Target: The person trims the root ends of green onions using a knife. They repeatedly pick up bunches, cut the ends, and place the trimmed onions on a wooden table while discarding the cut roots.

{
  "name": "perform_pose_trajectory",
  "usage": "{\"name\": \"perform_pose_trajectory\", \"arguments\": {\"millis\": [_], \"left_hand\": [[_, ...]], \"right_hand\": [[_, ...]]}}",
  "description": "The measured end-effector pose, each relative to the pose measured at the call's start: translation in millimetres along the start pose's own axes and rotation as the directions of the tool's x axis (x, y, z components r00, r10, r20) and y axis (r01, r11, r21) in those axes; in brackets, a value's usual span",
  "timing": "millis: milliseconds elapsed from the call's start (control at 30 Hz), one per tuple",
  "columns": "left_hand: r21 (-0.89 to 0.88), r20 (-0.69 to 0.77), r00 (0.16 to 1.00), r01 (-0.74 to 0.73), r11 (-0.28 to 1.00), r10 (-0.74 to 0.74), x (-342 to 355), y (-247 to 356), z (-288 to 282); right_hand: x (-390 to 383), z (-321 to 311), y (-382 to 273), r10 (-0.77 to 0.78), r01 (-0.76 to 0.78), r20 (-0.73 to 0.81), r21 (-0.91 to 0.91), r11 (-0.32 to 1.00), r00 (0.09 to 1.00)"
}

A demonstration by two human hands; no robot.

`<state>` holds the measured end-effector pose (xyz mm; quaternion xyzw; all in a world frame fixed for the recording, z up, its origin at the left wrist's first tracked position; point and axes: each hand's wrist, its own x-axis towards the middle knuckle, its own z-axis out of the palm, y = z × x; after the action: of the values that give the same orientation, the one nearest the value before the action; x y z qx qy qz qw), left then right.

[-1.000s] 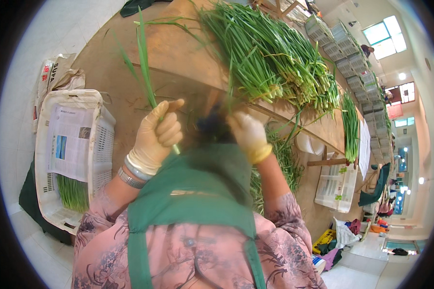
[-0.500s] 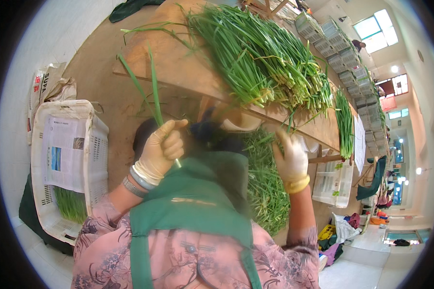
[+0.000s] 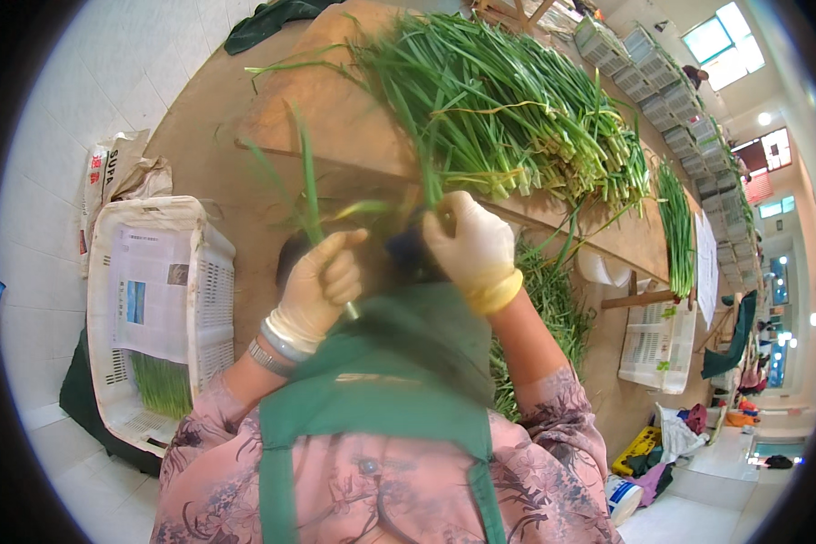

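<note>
Chives with long flat green leaves lie in a big pile on the wooden table in front of me. My left hand, in a pale thin glove, is closed round a few chive stalks; their pale ends stick out below the fist. To its right, just off the table's near edge, my gloved right hand pinches other chives, whose leaves reach up beside the pile. Motion blurs the leaves in both hands. A yellow band circles the right glove's cuff.
A white crate on my left holds upright chives and a printed sheet. Loose leaves heap on the floor beneath the table. Further right are a chive bundle and another white crate. Stacked crates line the far side.
My right hand has come leftward from the table edge toward my left hand, now with chives in its fingers. The left hand keeps its stalks. The whole view has shifted slightly.
</note>
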<state>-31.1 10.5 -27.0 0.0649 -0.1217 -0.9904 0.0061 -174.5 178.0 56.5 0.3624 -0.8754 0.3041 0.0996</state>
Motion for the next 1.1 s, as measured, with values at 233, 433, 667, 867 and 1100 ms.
{"name": "perform_pose_trajectory", "arguments": {"millis": [233,433,667,867,1100], "left_hand": [[0.03,0.026,1.0,0.003,1.0,-0.003,10,1,9],[0.29,-0.008,0.993,0.112,0.951,-0.114,1,-12,35],[0.359,-0.122,0.973,0.226,0.906,-0.195,9,-34,41],[0.515,-0.295,0.954,0.209,0.831,-0.058,16,-49,40],[0.377,-0.29,0.957,0.102,0.92,0.013,16,-40,41]], "right_hand": [[-41,-4,-10,0.293,-0.419,0.303,0.57,0.707,0.907],[-75,-26,-19,0.261,-0.601,0.545,0.666,0.443,0.797],[-96,-11,4,0.261,-0.64,0.588,0.658,0.398,0.766],[-102,-6,8,0.324,-0.734,0.659,0.606,0.306,0.679],[-134,-24,69,0.343,-0.437,0.299,0.353,0.827,0.89]]}}
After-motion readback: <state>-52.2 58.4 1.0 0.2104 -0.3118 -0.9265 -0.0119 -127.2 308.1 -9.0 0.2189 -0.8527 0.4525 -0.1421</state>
